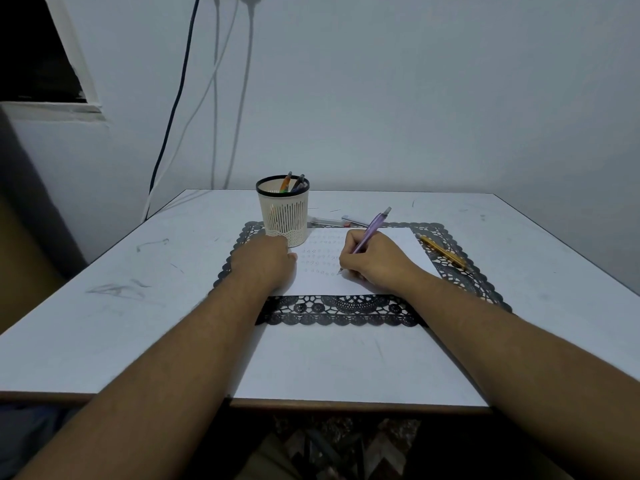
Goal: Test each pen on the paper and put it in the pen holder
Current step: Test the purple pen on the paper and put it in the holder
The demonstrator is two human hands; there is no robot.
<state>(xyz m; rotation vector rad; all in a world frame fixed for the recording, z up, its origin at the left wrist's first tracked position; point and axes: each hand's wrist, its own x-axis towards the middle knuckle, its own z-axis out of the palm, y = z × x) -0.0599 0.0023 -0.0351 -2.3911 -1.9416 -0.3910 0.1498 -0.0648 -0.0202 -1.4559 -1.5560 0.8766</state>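
Lying nearest, at the front of the white table [329, 368]: a black lace mat [341, 310], with a sheet of paper [318, 282] on top of it. Resting on the left edge of the paper, just in front of the pen holder: left hand [265, 263], knuckles up, fingers curled under and hidden, so grip cannot be told; nothing seen held in it. Planted on the right half of the paper: right hand [372, 259], fingers pinched round a purple pen [370, 233], tip touching the sheet at the end of the lowest row of small looped marks, barrel tilted back and to the right. Right of the paper, on the mat: a yellow pen [441, 252], lying slantwise, apart from the hand. Behind the paper, just right of the holder: a few more pens [337, 221] lying flat, too small to count surely. Standing at the paper's far left corner: cream slatted pen holder [283, 211] with a dark rim, upright, an orange pen and a couple of dark ones poking out. Beyond, hanging down the wall behind the holder: cables [180, 98].
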